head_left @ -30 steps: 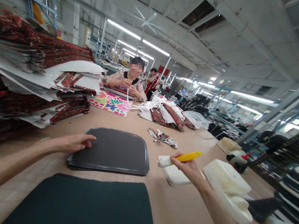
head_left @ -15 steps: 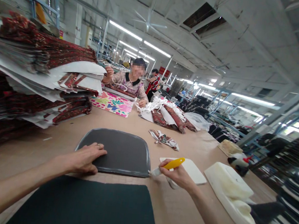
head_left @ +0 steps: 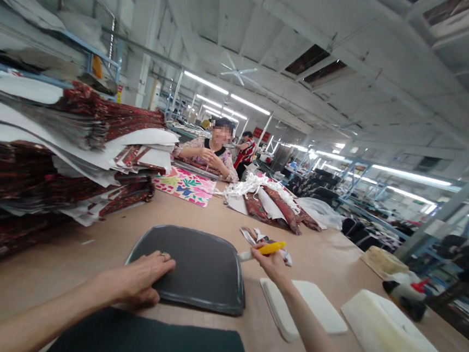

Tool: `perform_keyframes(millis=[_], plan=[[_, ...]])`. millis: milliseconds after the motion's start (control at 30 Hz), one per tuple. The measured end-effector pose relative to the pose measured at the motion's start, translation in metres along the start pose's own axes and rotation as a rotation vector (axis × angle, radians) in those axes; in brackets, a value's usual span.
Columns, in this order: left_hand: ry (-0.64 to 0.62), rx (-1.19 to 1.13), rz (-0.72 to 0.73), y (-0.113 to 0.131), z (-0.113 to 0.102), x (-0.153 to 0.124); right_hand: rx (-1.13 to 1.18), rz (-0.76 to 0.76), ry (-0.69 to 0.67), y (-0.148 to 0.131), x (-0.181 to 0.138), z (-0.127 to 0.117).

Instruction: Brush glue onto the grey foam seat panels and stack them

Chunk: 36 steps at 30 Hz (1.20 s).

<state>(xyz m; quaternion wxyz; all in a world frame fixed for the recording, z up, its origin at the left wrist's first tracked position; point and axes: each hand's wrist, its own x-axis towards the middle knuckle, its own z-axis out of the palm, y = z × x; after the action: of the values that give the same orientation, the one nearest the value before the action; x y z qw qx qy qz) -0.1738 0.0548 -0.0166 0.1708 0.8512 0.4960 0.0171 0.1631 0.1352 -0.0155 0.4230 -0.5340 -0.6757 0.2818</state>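
Observation:
A dark grey rounded panel (head_left: 199,269) with a glossy, pale-streaked rim lies flat on the table. My left hand (head_left: 147,278) rests on its left part, fingers stretched out and pressing lightly on the surface. In my right hand (head_left: 271,266) is a brush with a yellow handle (head_left: 272,248), its pale tip at the panel's upper right edge. Close in front of me, a dark green sheet (head_left: 154,341) lies below the panel. Under my right forearm sits a white pad (head_left: 317,304) with rounded corners.
A tall stack of red patterned fabric pieces (head_left: 132,120) fills the left. Rolled fabric with white strips (head_left: 273,198) and a small scrap (head_left: 249,235) lie farther back. A white block-like container (head_left: 393,327) stands at right. Across the table sits a person (head_left: 223,158) beside a floral sheet (head_left: 188,185).
My right hand has moved the brush up along the panel's right edge, from its lower corner. My left hand stays on the panel. The view has tilted up; the person opposite has brought their hands together.

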Motion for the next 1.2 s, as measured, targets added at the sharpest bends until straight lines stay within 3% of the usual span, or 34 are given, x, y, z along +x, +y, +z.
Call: perform_keyframes(millis=[133, 300, 567, 767, 867, 967, 1067, 1200], plan=[[0.017, 0.021, 0.023, 0.007, -0.003, -0.006, 0.050, -0.010, 0.055, -0.014, 0.030, 0.026], [-0.035, 0.042, -0.032, 0.020, -0.010, -0.013, 0.113, 0.003, -0.008, -0.040, 0.051, 0.085], [-0.032, 0.082, -0.039, 0.023, -0.008, -0.011, 0.226, -0.051, -0.251, -0.077, 0.077, 0.182], [-0.044, 0.061, -0.066, 0.021, -0.002, -0.008, 0.210, -0.089, -0.439, -0.088, 0.081, 0.224], [-0.058, 0.049, -0.073, 0.021, -0.002, -0.008, 0.161, -0.062, -0.405, -0.075, 0.089, 0.226], [-0.059, 0.025, -0.077, 0.021, -0.005, -0.009, 0.090, -0.009, -0.286, -0.056, 0.096, 0.212], [-0.048, 0.020, -0.075, 0.022, -0.007, -0.008, 0.002, 0.040, -0.176, -0.034, 0.096, 0.181], [-0.033, 0.035, -0.071, 0.024, -0.008, -0.009, -0.143, 0.119, -0.045, -0.003, 0.079, 0.114]])
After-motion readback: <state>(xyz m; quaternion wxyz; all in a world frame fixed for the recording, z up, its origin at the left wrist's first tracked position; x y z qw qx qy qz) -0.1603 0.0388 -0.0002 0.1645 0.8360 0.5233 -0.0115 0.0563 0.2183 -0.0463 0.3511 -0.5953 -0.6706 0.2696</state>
